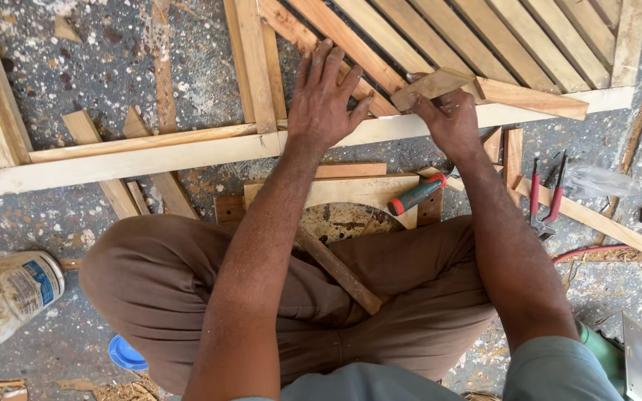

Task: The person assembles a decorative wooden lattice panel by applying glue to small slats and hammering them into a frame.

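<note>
Left hand flat, open on pale slats — right hand apparently grips a small wood block

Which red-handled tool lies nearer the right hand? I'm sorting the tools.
The red-and-green-handled tool, lying on the pale wooden board just below the right hand. The red-handled pliers lie farther right, on the speckled floor.

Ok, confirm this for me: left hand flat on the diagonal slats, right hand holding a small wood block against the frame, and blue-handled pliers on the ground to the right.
One detail is off: the pliers have red handles, not blue, as the head view shows. The rest holds: left hand flat on the slats, right hand holding the small wood block at the frame.
</note>
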